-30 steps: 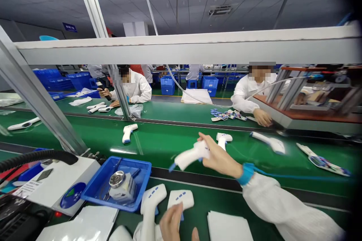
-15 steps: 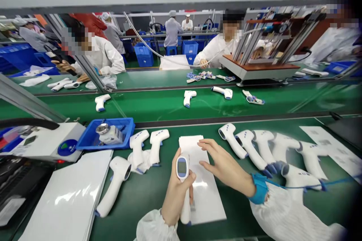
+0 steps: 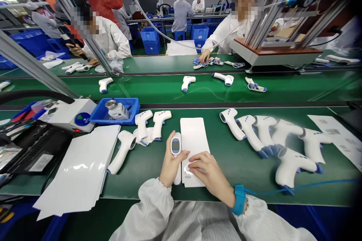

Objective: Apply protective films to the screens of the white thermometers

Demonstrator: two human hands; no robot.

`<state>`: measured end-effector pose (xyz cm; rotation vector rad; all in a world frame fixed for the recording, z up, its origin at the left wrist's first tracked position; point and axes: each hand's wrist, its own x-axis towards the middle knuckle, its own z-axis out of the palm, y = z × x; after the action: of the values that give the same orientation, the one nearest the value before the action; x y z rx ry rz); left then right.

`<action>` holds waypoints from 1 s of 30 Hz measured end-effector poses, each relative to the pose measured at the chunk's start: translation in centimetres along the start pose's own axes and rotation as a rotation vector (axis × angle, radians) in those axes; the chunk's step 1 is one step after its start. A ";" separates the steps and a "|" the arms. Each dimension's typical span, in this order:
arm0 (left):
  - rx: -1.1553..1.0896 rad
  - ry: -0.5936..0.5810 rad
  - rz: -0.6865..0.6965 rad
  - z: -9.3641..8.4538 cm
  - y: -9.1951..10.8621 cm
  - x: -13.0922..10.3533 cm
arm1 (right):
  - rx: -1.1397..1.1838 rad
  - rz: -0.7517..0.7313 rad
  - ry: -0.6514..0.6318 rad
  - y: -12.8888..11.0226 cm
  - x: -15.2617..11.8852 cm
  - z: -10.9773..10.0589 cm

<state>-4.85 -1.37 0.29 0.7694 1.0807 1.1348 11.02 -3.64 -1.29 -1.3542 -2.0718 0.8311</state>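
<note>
My left hand (image 3: pixel 170 163) is wrapped round a white infrared thermometer (image 3: pixel 175 144), its small grey screen facing me. The thermometer stands at the left edge of a white strip of paper (image 3: pixel 195 131) on the green bench. Over the lower part of that strip is my right hand (image 3: pixel 210 173), with a blue wrist strap (image 3: pixel 239 199). Its fingers are stretched out and slightly apart, the tips at a shiny spot and small print on the paper. Whether the fingertips touch anything thin there I cannot tell.
Several white thermometers (image 3: pixel 295 163) lie to the right, and others (image 3: pixel 123 150) to the left. A stack of glossy sheets (image 3: pixel 82 165) and a blue tray (image 3: pixel 132 111) with a metal-topped bottle are at left. Beyond runs a green conveyor (image 3: pixel 158 92); co-workers sit across it.
My right hand has come down and left onto the lower part of the paper strip. The left hand still holds the thermometer. The view has tilted down, showing my lap.
</note>
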 end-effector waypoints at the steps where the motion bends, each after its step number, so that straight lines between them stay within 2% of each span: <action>1: 0.013 -0.007 0.001 0.1 -0.3 0.0 | 0.008 0.006 -0.004 0.0 0.0 0.1; 6: 0.125 0.011 0.046 0.2 -0.9 -0.1 | 0.042 0.084 0.014 -0.3 -0.2 0.7; 11: 0.227 0.009 0.117 0.3 -0.9 0.1 | 0.003 0.165 0.027 -0.9 0.8 1.2; 15: 0.275 0.033 0.124 0.2 -1.0 0.4 | 0.035 0.124 0.000 -1.7 1.1 0.7; 17: 0.253 0.042 0.105 0.2 -0.8 0.4 | 0.149 0.071 -0.097 -2.4 0.5 -0.4; 19: 0.214 0.040 0.069 0.3 -0.4 0.3 | 0.328 0.047 -0.276 -3.3 -0.5 -2.0; 21: 0.184 0.018 0.011 0.8 0.0 -0.1 | 0.503 0.084 -0.458 -4.1 -1.2 -3.8; 22: 0.178 0.000 -0.022 1.1 0.1 -0.3 | 0.555 0.111 -0.502 -4.4 -1.3 -4.6; 24: 0.181 -0.035 -0.048 1.9 0.0 -0.9 | 0.559 0.151 -0.452 -4.6 -1.0 -6.0; 26: 0.187 -0.053 -0.017 2.7 -0.6 -1.3 | 0.476 0.157 -0.277 -4.2 -0.1 -6.8; 28: 0.172 -0.074 0.005 3.3 -1.4 -1.6 | 0.397 0.154 -0.122 -3.5 1.1 -7.0; 30: 0.135 -0.107 -0.034 3.7 -2.1 -1.7 | 0.345 0.141 -0.041 -2.8 2.3 -6.8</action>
<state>-0.82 -3.43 0.05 0.9041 1.0844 0.9880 13.30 -1.02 5.58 -1.3078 -1.7722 1.2219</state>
